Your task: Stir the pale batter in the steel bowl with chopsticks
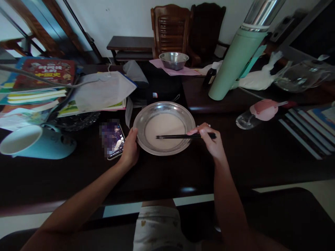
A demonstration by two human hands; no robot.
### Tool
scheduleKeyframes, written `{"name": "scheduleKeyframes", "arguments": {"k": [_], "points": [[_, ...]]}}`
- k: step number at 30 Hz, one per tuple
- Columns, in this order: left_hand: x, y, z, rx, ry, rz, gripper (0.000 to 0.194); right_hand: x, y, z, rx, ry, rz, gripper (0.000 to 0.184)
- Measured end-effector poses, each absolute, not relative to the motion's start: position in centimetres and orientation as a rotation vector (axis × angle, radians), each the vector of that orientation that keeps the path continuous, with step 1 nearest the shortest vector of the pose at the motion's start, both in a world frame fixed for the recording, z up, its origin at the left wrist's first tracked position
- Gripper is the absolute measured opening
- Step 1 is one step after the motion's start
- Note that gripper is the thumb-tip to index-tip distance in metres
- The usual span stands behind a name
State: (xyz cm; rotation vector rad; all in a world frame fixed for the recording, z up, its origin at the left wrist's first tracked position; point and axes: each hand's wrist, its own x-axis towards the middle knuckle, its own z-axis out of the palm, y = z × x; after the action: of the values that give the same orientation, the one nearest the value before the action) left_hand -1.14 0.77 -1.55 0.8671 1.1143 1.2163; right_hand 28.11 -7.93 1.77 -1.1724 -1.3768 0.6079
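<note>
The left hand (pixel 130 148) rests at the near-left rim of the metal plate (pixel 141 120), fingers curled and pressed against the rim – steadying it on the dark table (pixel 261 157). The right hand (pixel 211 141) sits at the plate's right edge, fingers pinched narrow around a pair of black chopsticks (pixel 180 136). The chopsticks lie nearly level, tips over the pale batter (pixel 163 123) that covers the plate's floor.

Just left of the left hand lies a phone (pixel 113 139), screen up. Farther left, a light-blue mug (pixel 34 143) lies on its side. To the right, a clear bottle with a pink cap (pixel 258 113) lies flat, near a stack of books (pixel 311 129).

Beyond the plate – a green flask (pixel 235 64) stands leaning, a glass teapot (pixel 300 76) sits right of it, and a small steel bowl (pixel 173 60) rests on a pink cloth (pixel 180 72). Books and papers (pixel 39 83) pile at far left.
</note>
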Motion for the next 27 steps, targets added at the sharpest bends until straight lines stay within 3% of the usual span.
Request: {"name": "scheduleKeyframes", "arguments": {"k": [4,11,27], "points": [[-1.21,0.88,-1.80,0.895,1.110,1.218,0.055,28.22,-7.80,1.71,-1.243,-1.394,0.522,0.046],[-1.34,0.98,-1.93,0.882,1.107,1.220,0.044,28.23,-8.02,1.87,-1.201,-1.374,0.580,0.050],[-1.48,1.07,-2.12,0.895,1.117,1.206,0.046,28.01,-7.76,2.01,-1.215,-1.429,0.600,0.049]]}}
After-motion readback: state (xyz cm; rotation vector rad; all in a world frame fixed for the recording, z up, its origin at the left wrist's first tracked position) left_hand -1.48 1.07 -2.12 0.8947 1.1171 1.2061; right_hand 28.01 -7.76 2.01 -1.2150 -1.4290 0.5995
